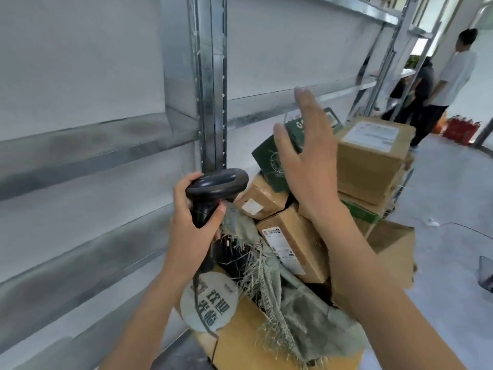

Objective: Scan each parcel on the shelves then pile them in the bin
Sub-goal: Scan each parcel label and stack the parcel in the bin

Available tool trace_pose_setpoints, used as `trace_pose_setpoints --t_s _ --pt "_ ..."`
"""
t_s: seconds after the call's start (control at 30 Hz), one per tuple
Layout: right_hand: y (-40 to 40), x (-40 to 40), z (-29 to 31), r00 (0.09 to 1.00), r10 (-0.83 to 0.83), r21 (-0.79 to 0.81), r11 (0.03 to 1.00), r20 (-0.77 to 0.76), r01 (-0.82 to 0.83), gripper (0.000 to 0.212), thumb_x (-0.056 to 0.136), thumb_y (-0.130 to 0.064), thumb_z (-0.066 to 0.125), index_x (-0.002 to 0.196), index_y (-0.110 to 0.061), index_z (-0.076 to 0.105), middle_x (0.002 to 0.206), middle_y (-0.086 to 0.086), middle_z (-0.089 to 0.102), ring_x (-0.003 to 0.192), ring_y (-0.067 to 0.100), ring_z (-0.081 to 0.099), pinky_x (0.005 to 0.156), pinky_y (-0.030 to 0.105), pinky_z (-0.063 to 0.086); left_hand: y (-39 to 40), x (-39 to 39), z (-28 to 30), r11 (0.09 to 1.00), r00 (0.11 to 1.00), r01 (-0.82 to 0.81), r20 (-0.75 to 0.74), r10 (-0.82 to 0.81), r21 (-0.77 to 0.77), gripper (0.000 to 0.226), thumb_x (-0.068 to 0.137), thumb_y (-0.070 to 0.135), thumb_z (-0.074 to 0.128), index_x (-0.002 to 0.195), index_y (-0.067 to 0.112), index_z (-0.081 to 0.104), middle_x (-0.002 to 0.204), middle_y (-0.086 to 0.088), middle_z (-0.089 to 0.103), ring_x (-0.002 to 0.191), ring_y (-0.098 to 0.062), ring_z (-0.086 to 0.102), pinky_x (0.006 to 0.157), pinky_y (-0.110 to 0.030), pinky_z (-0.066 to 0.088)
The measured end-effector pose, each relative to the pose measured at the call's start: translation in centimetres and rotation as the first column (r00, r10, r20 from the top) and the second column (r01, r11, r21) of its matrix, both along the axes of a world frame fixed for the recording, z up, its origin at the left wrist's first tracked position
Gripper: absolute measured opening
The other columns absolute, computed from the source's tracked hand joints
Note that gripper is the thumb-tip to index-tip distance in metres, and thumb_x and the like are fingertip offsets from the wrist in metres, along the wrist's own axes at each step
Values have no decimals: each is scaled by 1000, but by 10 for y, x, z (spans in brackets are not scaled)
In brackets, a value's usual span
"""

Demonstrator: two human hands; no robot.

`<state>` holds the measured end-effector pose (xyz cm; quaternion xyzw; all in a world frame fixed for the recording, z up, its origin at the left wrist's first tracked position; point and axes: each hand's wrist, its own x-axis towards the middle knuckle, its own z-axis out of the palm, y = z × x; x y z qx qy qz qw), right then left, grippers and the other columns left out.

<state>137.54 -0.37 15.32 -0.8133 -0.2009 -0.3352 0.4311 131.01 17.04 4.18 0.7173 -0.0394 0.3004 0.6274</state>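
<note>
Left hand [192, 217] grips the barcode scanner [213, 190]; right hand [306, 156], fingers spread wide, could topple the heaped parcels [293, 236] mid-frame.

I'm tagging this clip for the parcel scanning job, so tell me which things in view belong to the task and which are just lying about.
Part of the job:
- scanner, gripped by the left hand
- right hand, open above the pile
- green parcel
- brown boxes
- shelves

Just lying about:
- frayed sack
- red items on the floor
- people standing behind
</note>
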Motion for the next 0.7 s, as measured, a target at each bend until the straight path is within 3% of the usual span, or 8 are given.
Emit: trace_pose_setpoints --t_s 0.13,0.33,0.53,0.7 --pt "79 0 -34 960 211 -112 966 -186 -234 58 103 -33 54 155 -16 36 162 3 33 151 16 25 125 33 19 59 -34 0 976 980 -197 -15 199 88 68 93 5 72 123 58 40 104 27 67 58 -14 67 58 -23 56" --pt "201 -47 -81 817 447 -170 831 -364 -530 58 104 -36 52 156 -17 34 163 3 31 152 17 22 124 39 20 152 -122 -3 880 884 -464 -13 468 98 68 93 7 71 123 59 40 100 21 68 52 -16 62 61 -18 53" --pt "331 -139 -77 694 614 -212 672 -377 -710 59 104 -37 51 156 -17 33 163 4 31 152 19 22 124 39 20 236 -238 10 754 758 -648 -8 652 110 65 94 7 72 126 55 41 96 19 68 54 -19 62 60 -20 54" --pt "417 -224 -60 602 726 -230 556 -333 -799 60 103 -37 52 156 -16 33 163 5 31 152 23 24 123 42 22 289 -333 21 625 631 -774 37 775 96 65 93 5 72 131 47 41 113 14 66 61 -17 65 60 -17 53"
